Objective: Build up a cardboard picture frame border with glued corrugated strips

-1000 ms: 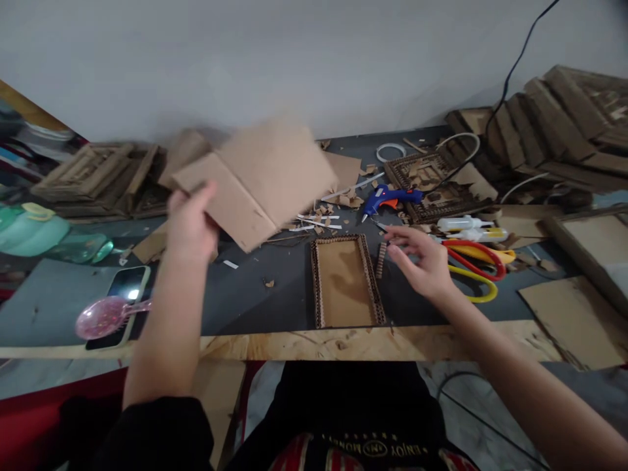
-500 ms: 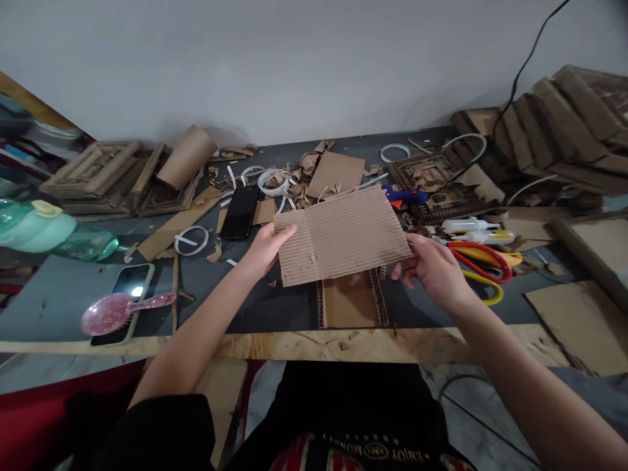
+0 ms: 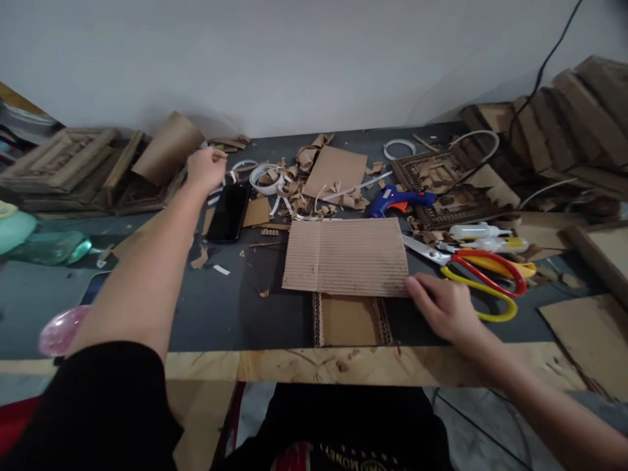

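Observation:
A ribbed corrugated cardboard sheet (image 3: 346,256) lies flat on the dark table mat. It covers the far part of a small cardboard tray with corrugated edging (image 3: 350,320). My right hand (image 3: 441,307) rests at the sheet's near right corner, fingertips touching its edge. My left hand (image 3: 206,167) is stretched far out to the left with fingers curled. It hovers beside a curled brown cardboard piece (image 3: 167,147), just beyond a black phone (image 3: 228,210) and white tape rolls (image 3: 262,176). Whether it grips anything is unclear.
A blue glue gun (image 3: 395,198), red and yellow scissors (image 3: 483,278) and glue bottles (image 3: 483,231) lie right of the sheet. Cardboard frames are stacked at the right (image 3: 564,124) and left (image 3: 63,167). Scraps (image 3: 304,176) litter the back. A pink brush (image 3: 61,330) lies near left.
Both hands lowered the corrugated sheet onto the table over the tray. My left hand then let go and reached to the far left; my right hand stayed at the sheet's corner.

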Available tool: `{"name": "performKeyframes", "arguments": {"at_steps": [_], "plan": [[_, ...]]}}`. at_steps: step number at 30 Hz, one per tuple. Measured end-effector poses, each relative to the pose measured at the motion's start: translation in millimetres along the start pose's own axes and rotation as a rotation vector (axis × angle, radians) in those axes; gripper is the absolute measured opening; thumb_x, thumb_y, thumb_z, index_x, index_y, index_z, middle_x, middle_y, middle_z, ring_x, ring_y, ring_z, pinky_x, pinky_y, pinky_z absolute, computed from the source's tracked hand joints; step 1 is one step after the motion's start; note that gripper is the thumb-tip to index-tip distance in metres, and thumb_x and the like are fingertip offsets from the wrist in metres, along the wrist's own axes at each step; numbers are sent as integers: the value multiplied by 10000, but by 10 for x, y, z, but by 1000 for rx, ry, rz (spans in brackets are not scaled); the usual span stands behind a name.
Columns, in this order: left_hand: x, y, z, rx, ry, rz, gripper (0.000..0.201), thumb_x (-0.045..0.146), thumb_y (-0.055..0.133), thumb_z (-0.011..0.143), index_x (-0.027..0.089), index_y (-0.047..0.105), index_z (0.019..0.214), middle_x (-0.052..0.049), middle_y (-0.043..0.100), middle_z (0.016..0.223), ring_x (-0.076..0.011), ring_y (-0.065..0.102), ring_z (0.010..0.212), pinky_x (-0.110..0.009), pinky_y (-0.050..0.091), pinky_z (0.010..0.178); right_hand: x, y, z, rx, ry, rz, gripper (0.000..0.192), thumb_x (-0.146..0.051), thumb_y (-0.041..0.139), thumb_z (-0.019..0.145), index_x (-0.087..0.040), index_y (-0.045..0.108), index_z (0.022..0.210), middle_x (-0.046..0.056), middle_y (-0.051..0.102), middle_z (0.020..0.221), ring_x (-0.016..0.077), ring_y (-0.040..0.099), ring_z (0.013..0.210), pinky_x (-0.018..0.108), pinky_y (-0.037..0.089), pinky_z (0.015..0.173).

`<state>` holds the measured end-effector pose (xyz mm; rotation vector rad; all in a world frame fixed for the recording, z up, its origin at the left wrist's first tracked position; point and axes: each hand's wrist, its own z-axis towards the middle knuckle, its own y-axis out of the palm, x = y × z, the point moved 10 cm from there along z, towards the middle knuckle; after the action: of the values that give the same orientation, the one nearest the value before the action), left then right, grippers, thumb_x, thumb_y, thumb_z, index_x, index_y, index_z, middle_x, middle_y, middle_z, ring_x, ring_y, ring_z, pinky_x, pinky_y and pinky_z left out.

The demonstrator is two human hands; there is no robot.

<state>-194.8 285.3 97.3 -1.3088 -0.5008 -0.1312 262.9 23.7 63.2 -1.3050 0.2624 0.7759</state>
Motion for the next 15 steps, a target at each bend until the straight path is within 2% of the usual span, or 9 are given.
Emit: {"name": "performKeyframes", "arguments": {"at_steps": [2, 3, 5, 7, 8, 10, 12, 14, 15], "plan": [[-76, 99, 372, -77, -12, 64, 53, 170, 652, 865, 191, 607, 847, 60, 629, 736, -119, 549, 926, -239, 378, 865, -153, 46, -71, 32, -154, -105, 428, -323, 478, 1004, -208, 485, 592, -34, 490, 470, 73, 450, 402, 229, 320, 444], [-112, 145, 523, -88, -27, 71, 143, 214, 686, 842, 213, 560, 776, 58, 540, 642, -117, 541, 936, -228, 374, 832, -205, 65, -98, 46, -207, -141, 401, -281, 494, 996, -209, 486, 601, -35, 495, 484, 74, 462, 414, 226, 330, 458], [-204, 289, 754, -118, -92, 97, 310, 335, 728, 798, 218, 462, 691, 56, 346, 536, -108, 509, 927, -215, 352, 811, -234, 89, -116, 54, -240, -171, 377, -221, 514, 982, -214, 475, 607, -41, 479, 489, 75, 456, 419, 223, 332, 466], [-265, 462, 907, -138, -131, 89, 394, 393, 743, 756, 231, 396, 665, 42, 287, 544, -103, 473, 944, -213, 350, 879, -192, 87, -92, 43, -202, -156, 371, -193, 517, 976, -219, 459, 611, -49, 441, 480, 74, 424, 405, 224, 315, 454], [-284, 547, 961, -146, -136, 78, 412, 409, 750, 733, 236, 382, 668, 42, 315, 564, -104, 456, 972, -222, 342, 942, -174, 89, -75, 30, -186, -140, 368, -183, 513, 976, -221, 456, 615, -51, 431, 479, 74, 417, 402, 223, 312, 452], [-295, 680, 1037, -147, -107, 41, 407, 427, 749, 716, 244, 386, 697, 54, 461, 668, -111, 421, 1067, -268, 288, 1082, -169, 106, -48, -9, -185, -109, 356, -166, 502, 979, -220, 468, 629, -49, 448, 491, 73, 434, 412, 216, 324, 462], [-305, 732, 1079, -119, -68, 6, 378, 429, 737, 740, 234, 414, 745, 66, 593, 890, -139, 378, 1184, -355, 205, 1181, -180, 130, -32, -40, -197, -103, 362, -165, 499, 985, -217, 473, 628, -47, 460, 499, 71, 438, 416, 218, 329, 468], [-334, 741, 1095, -100, -53, 4, 371, 408, 743, 747, 221, 422, 768, 45, 606, 1033, -176, 331, 1257, -422, 157, 1215, -179, 155, -26, -62, -194, -110, 377, -175, 498, 992, -216, 468, 618, -46, 455, 501, 72, 431, 416, 227, 323, 465], [-345, 746, 1099, -106, -52, 15, 370, 394, 742, 746, 222, 415, 760, 34, 597, 1032, -185, 313, 1269, -433, 147, 1218, -178, 163, -27, -67, -192, -113, 382, -180, 498, 994, -216, 468, 615, -46, 449, 499, 74, 426, 414, 232, 318, 462]]}}
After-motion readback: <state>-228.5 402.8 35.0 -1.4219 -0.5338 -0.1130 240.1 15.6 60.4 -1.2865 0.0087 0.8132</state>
